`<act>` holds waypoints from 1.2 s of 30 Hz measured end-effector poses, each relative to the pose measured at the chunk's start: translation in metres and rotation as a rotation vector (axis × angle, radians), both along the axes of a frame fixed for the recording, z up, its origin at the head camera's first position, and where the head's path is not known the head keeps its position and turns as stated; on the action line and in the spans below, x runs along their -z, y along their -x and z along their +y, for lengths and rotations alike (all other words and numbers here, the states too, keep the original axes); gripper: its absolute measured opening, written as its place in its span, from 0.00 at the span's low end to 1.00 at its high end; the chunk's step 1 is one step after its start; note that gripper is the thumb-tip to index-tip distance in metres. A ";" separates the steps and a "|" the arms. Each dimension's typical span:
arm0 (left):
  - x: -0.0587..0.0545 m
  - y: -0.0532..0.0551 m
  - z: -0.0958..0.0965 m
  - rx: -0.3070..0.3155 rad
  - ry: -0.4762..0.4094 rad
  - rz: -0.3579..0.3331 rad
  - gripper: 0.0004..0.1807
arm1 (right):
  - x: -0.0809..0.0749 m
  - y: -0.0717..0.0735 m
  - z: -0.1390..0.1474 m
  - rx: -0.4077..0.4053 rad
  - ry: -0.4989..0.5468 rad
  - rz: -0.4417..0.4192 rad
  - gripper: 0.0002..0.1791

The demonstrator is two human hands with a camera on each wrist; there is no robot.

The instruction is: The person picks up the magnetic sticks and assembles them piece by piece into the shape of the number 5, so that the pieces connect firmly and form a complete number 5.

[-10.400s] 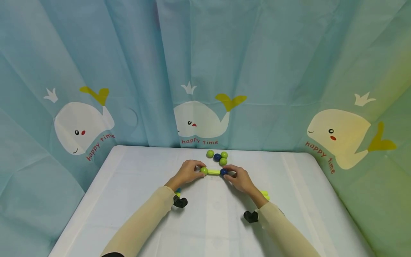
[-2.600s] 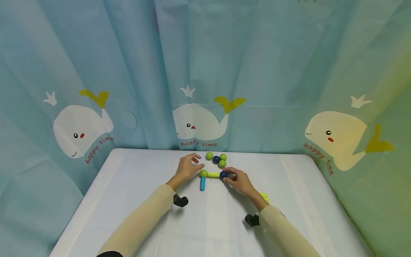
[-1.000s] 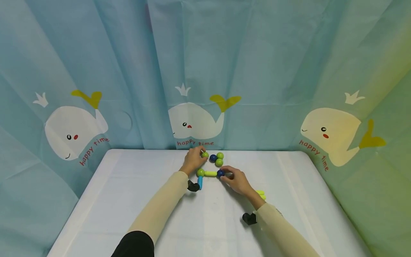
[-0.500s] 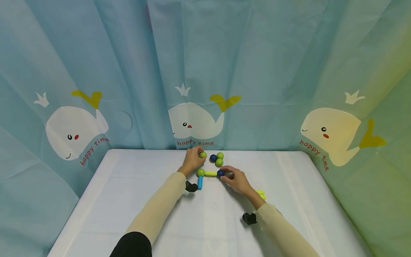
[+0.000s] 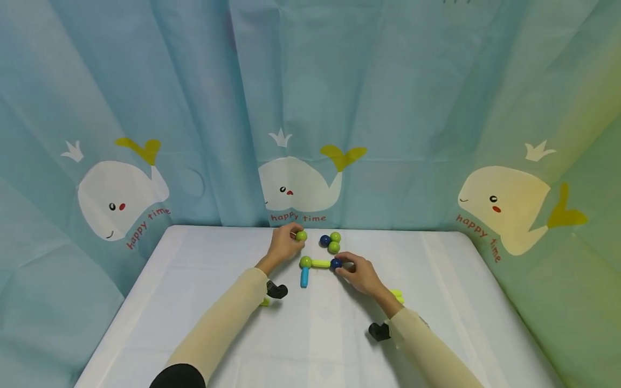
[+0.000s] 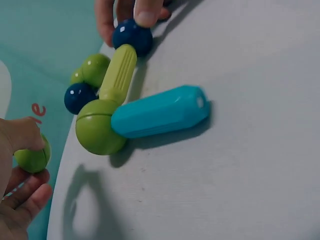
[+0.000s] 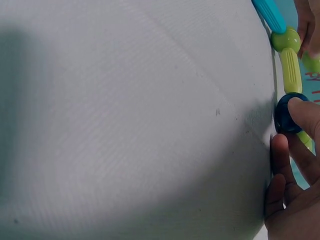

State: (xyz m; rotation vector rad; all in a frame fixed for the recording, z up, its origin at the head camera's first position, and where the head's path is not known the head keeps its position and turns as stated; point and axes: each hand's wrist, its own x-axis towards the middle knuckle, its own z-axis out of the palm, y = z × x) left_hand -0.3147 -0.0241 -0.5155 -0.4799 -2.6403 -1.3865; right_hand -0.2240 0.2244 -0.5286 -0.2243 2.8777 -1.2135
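Observation:
Near the table's back edge, my left hand (image 5: 283, 245) pinches a loose green ball (image 5: 301, 236) between thumb and fingers; the left wrist view shows this green ball (image 6: 33, 157) too. My right hand (image 5: 363, 275) grips a navy ball (image 5: 336, 263) with thumb and fingertips. That ball joins one end of a yellow-green rod (image 5: 321, 264). At the rod's other end sits a second green ball (image 5: 305, 262), from which a blue rod (image 6: 162, 112) points towards the front of the table, making a corner. The joined pieces lie on the table.
Behind the joined pieces, a navy ball (image 5: 325, 241) and two green balls (image 5: 335, 247) cluster together. Yellow-green rods (image 5: 398, 295) lie by the right forearm, partly hidden. Another yellow-green piece (image 5: 264, 303) peeks out beside the left sleeve. A whale-print curtain (image 5: 412, 188) hangs behind the table.
The blue rod has joined the green corner ball since the oldest frame. My left hand has since taken a green ball from the back cluster and moved it left. My right hand keeps its place.

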 end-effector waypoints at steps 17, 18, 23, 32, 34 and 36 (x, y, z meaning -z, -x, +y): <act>-0.006 -0.058 -0.024 0.065 -0.123 -0.001 0.14 | -0.002 0.001 0.001 -0.017 -0.007 -0.025 0.21; -0.005 -0.062 -0.026 0.073 -0.125 -0.005 0.14 | -0.002 0.002 0.001 -0.016 -0.005 -0.026 0.21; -0.001 -0.078 -0.031 0.105 -0.113 -0.019 0.15 | 0.000 0.004 0.002 -0.014 0.004 -0.020 0.21; 0.011 -0.101 -0.037 0.157 -0.074 -0.004 0.13 | -0.004 0.006 0.001 -0.005 0.004 -0.037 0.20; 0.014 -0.104 -0.038 0.162 -0.058 0.007 0.13 | -0.005 0.006 0.002 0.000 0.002 -0.038 0.20; 0.017 -0.107 -0.039 0.173 -0.049 0.008 0.13 | -0.005 0.006 0.002 -0.002 0.001 -0.038 0.20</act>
